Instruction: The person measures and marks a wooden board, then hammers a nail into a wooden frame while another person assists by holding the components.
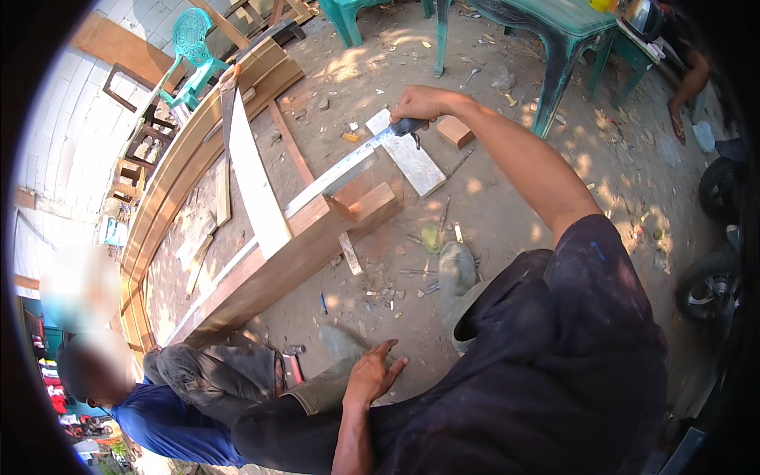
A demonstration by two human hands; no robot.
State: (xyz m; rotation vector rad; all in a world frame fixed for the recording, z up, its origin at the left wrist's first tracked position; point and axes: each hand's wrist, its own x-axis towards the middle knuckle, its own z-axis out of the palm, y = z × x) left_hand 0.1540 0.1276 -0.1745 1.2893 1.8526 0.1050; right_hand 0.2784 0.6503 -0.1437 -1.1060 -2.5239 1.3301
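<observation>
My right hand (421,103) grips a dark tape measure (408,127), whose pale blade (368,149) stretches down-left along the top of a long brown wooden beam (261,285). A white board (257,186) lies across that beam, and a short wood block (368,206) sits at its near end. Beneath the tape measure is a pale slab (416,170) on the ground. My left hand (376,368) rests open by my knee, fingers apart and holding nothing.
A co-worker in blue (158,419) sits at lower left, beside a red-handled hammer (294,364). A curved wooden frame (170,178) spans the left. A teal chair (192,59) stands behind it, a teal table (554,28) at top, another person's leg (685,87) and wheels (701,293) at right.
</observation>
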